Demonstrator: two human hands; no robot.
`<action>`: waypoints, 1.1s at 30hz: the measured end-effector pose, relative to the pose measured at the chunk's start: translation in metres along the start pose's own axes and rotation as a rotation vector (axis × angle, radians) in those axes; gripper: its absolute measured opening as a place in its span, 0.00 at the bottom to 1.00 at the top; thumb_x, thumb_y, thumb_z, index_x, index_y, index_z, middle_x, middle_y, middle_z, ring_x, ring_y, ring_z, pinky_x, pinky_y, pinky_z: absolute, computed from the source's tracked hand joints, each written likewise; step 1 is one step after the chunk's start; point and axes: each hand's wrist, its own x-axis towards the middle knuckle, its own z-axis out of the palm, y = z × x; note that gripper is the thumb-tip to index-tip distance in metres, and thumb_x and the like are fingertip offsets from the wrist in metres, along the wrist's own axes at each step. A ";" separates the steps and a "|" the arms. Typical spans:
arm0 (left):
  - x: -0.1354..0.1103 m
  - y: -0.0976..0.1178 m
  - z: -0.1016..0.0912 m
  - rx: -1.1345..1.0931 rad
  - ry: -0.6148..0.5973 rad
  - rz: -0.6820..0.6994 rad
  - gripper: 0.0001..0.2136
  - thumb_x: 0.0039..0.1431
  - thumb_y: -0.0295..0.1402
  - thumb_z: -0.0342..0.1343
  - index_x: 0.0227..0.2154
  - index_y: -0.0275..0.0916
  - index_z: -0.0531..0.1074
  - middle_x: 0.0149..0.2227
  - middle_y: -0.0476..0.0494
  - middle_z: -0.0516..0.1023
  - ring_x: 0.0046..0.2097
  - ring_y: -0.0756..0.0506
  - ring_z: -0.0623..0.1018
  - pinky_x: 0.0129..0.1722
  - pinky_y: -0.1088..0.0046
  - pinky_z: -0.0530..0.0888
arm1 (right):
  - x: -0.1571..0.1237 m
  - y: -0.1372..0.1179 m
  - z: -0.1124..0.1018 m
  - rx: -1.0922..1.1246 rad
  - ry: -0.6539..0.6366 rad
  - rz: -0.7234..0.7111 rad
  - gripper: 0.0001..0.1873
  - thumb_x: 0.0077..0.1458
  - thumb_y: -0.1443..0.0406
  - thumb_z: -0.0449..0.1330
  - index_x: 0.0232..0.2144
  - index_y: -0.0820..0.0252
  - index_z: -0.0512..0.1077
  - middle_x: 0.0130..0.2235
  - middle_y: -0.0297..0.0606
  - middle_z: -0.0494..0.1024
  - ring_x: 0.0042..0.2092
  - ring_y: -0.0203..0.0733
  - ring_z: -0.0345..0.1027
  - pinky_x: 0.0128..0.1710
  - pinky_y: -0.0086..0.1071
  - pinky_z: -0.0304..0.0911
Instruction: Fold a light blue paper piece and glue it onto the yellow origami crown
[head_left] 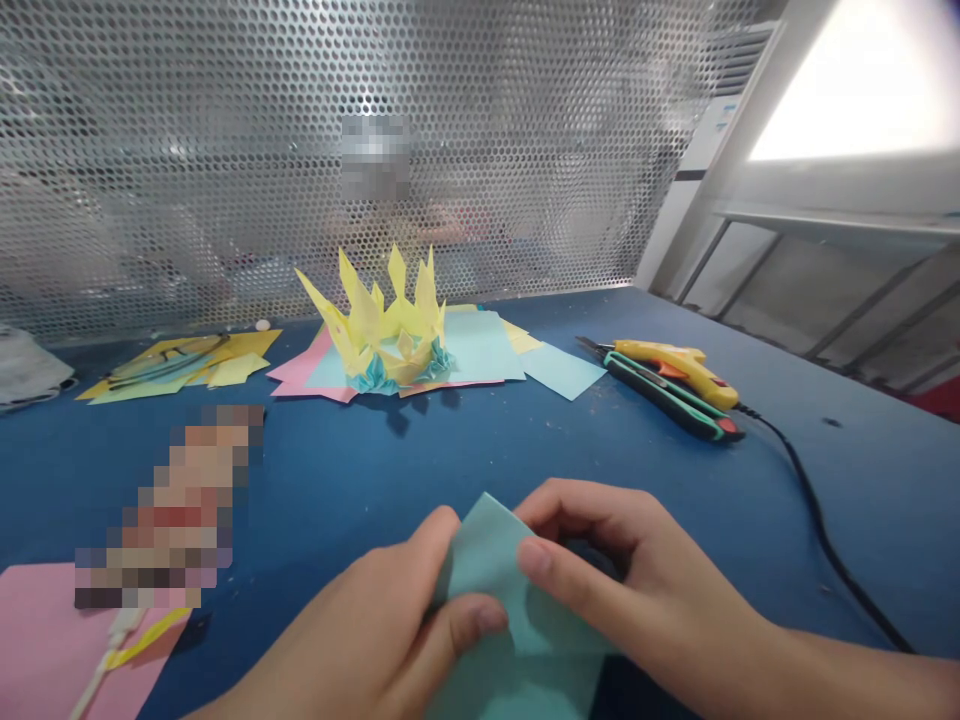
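Both of my hands grip one folded sheet of light teal paper (495,560) just above the blue table's near edge. My left hand (390,630) pinches its left side, thumb pressed on top. My right hand (622,580) holds the right side, thumb flat on the paper and fingers curled behind it. The paper's top corner points away from me. Its lower part runs out of view.
A yellow and teal folded paper model (386,325) stands on loose coloured sheets (480,350) at the back. A yellow glue gun (675,368) and a green utility knife (671,400) lie to the right, with a black cord (817,520) trailing forward. Pink paper (45,640) lies near left. A perforated metal screen (300,150) closes off the back.
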 end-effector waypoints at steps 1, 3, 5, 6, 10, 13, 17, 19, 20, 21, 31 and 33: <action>0.000 -0.001 0.000 0.014 0.026 -0.017 0.17 0.62 0.51 0.39 0.32 0.45 0.64 0.25 0.53 0.76 0.26 0.47 0.74 0.23 0.75 0.64 | 0.001 -0.001 -0.001 -0.038 0.005 -0.005 0.12 0.53 0.57 0.62 0.25 0.59 0.72 0.23 0.30 0.70 0.26 0.32 0.61 0.26 0.24 0.59; 0.000 -0.002 0.001 0.043 0.044 -0.041 0.17 0.62 0.51 0.38 0.31 0.45 0.63 0.24 0.53 0.75 0.25 0.47 0.74 0.23 0.75 0.62 | 0.002 -0.001 -0.001 -0.090 0.021 -0.010 0.13 0.54 0.58 0.61 0.22 0.60 0.71 0.22 0.30 0.70 0.26 0.32 0.60 0.25 0.24 0.58; 0.000 -0.003 0.002 0.056 0.028 -0.046 0.17 0.62 0.51 0.38 0.32 0.45 0.63 0.24 0.53 0.75 0.26 0.47 0.75 0.23 0.75 0.62 | 0.003 -0.001 -0.002 -0.084 0.026 -0.002 0.14 0.53 0.58 0.61 0.21 0.60 0.73 0.21 0.30 0.71 0.25 0.31 0.60 0.25 0.23 0.58; -0.001 -0.003 0.002 0.056 0.024 -0.042 0.17 0.62 0.51 0.38 0.32 0.45 0.63 0.24 0.53 0.75 0.26 0.46 0.75 0.23 0.74 0.62 | 0.004 -0.001 -0.002 -0.069 0.026 0.004 0.14 0.53 0.58 0.62 0.21 0.60 0.73 0.21 0.30 0.71 0.25 0.31 0.60 0.24 0.23 0.58; -0.001 -0.004 0.001 0.024 0.056 -0.051 0.18 0.62 0.51 0.39 0.35 0.45 0.66 0.24 0.53 0.76 0.25 0.46 0.75 0.23 0.74 0.64 | 0.003 -0.001 -0.005 -0.030 0.031 -0.003 0.12 0.52 0.56 0.63 0.25 0.57 0.78 0.26 0.32 0.77 0.28 0.34 0.66 0.27 0.24 0.62; 0.001 -0.004 -0.001 -0.031 0.121 -0.064 0.20 0.61 0.52 0.41 0.44 0.44 0.66 0.26 0.51 0.78 0.27 0.45 0.77 0.24 0.74 0.67 | 0.004 0.000 -0.008 -0.062 0.044 -0.020 0.10 0.52 0.57 0.63 0.28 0.56 0.79 0.28 0.32 0.78 0.30 0.36 0.67 0.29 0.24 0.63; -0.001 -0.003 -0.003 -0.039 0.149 -0.093 0.21 0.60 0.52 0.41 0.45 0.44 0.67 0.24 0.52 0.76 0.25 0.45 0.76 0.22 0.75 0.67 | 0.005 0.000 -0.009 0.028 -0.017 0.089 0.14 0.54 0.55 0.61 0.26 0.57 0.79 0.18 0.29 0.65 0.19 0.29 0.54 0.16 0.22 0.54; -0.002 0.000 -0.004 -0.036 0.168 -0.114 0.21 0.60 0.53 0.41 0.42 0.45 0.69 0.23 0.52 0.76 0.25 0.46 0.75 0.22 0.75 0.67 | 0.005 0.000 -0.009 0.084 -0.031 0.137 0.14 0.53 0.54 0.61 0.27 0.57 0.79 0.18 0.28 0.62 0.18 0.28 0.50 0.14 0.22 0.51; -0.002 0.001 -0.006 -0.042 0.181 -0.123 0.21 0.60 0.53 0.41 0.41 0.44 0.69 0.23 0.52 0.75 0.25 0.46 0.75 0.23 0.75 0.68 | 0.005 0.000 -0.010 0.084 -0.013 0.131 0.14 0.53 0.54 0.62 0.27 0.57 0.79 0.19 0.29 0.64 0.19 0.29 0.53 0.15 0.22 0.53; -0.002 0.002 -0.007 -0.050 0.194 -0.136 0.21 0.60 0.54 0.41 0.39 0.45 0.70 0.23 0.52 0.75 0.25 0.46 0.75 0.23 0.75 0.68 | 0.004 0.000 -0.010 0.069 0.018 0.105 0.13 0.52 0.54 0.63 0.27 0.57 0.79 0.20 0.30 0.66 0.20 0.30 0.56 0.17 0.23 0.56; 0.002 0.003 -0.024 -0.104 0.313 -0.041 0.15 0.59 0.51 0.47 0.31 0.46 0.66 0.22 0.56 0.66 0.21 0.51 0.66 0.17 0.79 0.64 | 0.004 -0.003 -0.013 0.078 0.028 0.051 0.16 0.54 0.54 0.60 0.22 0.57 0.72 0.12 0.24 0.55 0.14 0.27 0.48 0.14 0.24 0.45; 0.001 0.007 -0.026 -0.146 0.349 -0.032 0.11 0.58 0.48 0.50 0.35 0.47 0.67 0.27 0.56 0.71 0.24 0.51 0.69 0.21 0.80 0.66 | 0.003 -0.003 -0.012 0.077 -0.053 0.053 0.18 0.55 0.52 0.59 0.22 0.58 0.71 0.13 0.24 0.53 0.13 0.27 0.46 0.13 0.24 0.42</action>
